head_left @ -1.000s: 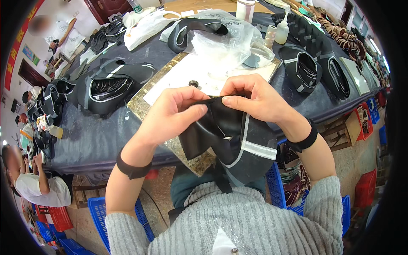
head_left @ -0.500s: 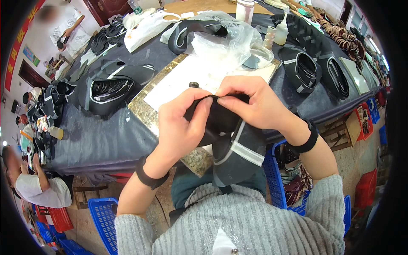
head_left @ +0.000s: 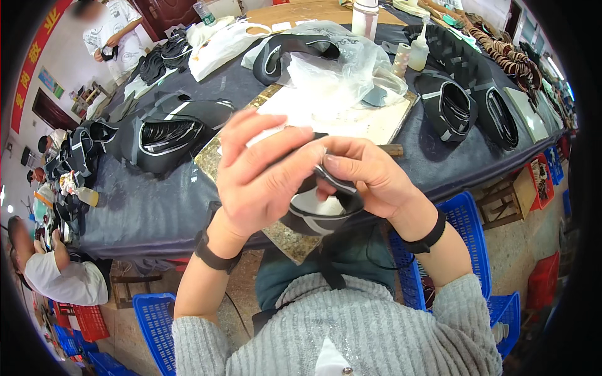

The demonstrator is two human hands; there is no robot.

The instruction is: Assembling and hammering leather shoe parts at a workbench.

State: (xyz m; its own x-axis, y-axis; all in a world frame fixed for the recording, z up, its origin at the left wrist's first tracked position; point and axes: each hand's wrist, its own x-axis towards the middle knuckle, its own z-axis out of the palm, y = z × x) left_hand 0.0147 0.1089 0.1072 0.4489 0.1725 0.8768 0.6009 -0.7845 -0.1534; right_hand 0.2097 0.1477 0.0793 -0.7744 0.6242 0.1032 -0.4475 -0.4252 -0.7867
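A black shoe upper (head_left: pixel 323 224) with a pale lining and a light edge strip hangs in a curved loop between my hands, over the near edge of the table. My right hand (head_left: pixel 370 172) pinches its upper rim between thumb and fingers. My left hand (head_left: pixel 260 172) is bent over the far left part of the upper, its outer fingers raised and slightly blurred. The left fingertips meet the right thumb at the rim. A reddish fingertip shows inside the loop; whose hand it belongs to I cannot tell. Part of the upper is hidden behind the left hand.
A stone slab (head_left: pixel 210 156) bearing a white sheet lies beneath the hands. Stacked black uppers (head_left: pixel 166 135) stand left, more (head_left: pixel 448 106) right. Beyond are clear plastic bags (head_left: pixel 332 69) and a glue bottle (head_left: pixel 418 53). Blue baskets (head_left: pixel 467 232) flank me. Two other people are at the left.
The upper has been turned and lifted into a loop, its taped flap no longer hanging down. My left hand has opened out over it; my right hand has shifted down and slightly left.
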